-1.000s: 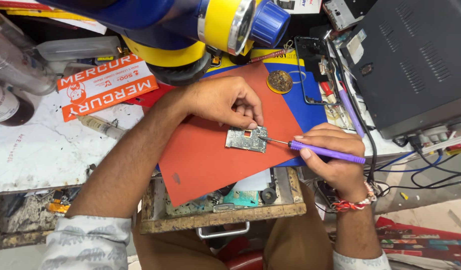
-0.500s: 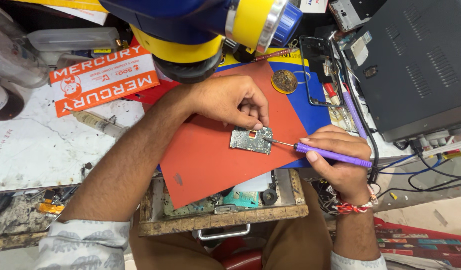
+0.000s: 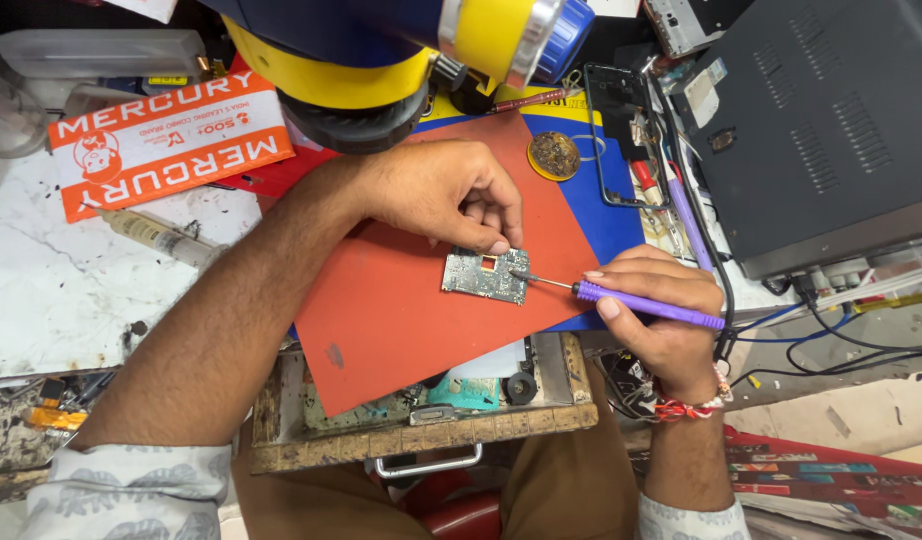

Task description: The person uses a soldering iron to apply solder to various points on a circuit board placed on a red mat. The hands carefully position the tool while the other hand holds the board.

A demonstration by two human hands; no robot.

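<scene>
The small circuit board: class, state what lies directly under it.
The circuit board rests on a red mat, pinned by the left hand; the right hand holds a purple tool. The mat beneath the board is hidden.

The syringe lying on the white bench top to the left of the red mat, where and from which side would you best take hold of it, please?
Probably around the middle of the barrel of the syringe, coming from above with finger and thumb across its width. It lies flat and slanted on the white bench top, clear of the left hand, and the barrel is its widest, straightest part.
</scene>
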